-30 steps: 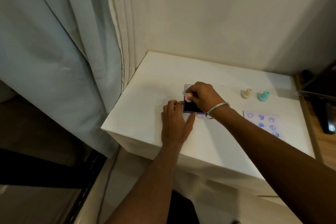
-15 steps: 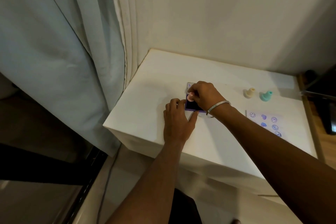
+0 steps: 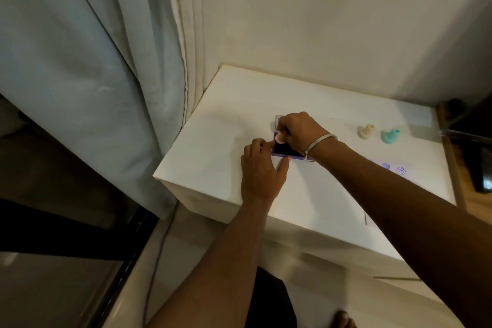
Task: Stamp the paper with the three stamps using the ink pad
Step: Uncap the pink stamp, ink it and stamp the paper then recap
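Gripping pink stamp (image 3: 279,137), right hand (image 3: 299,130) hides ink pad (image 3: 283,150), left hand (image 3: 262,168) flat, paper (image 3: 394,168) half covered.

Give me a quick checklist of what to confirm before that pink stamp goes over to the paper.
1. Pink stamp gripped by right hand: ok.
2. Stamp face down on ink pad: ok.
3. Left hand steadying the pad's edge: ok.
4. Stamp face fully inked: cannot tell, it is hidden.
5. Free spot left on paper: cannot tell, the forearm covers most of it.
6. Beige stamp and teal stamp upright, clear of the paper: ok.
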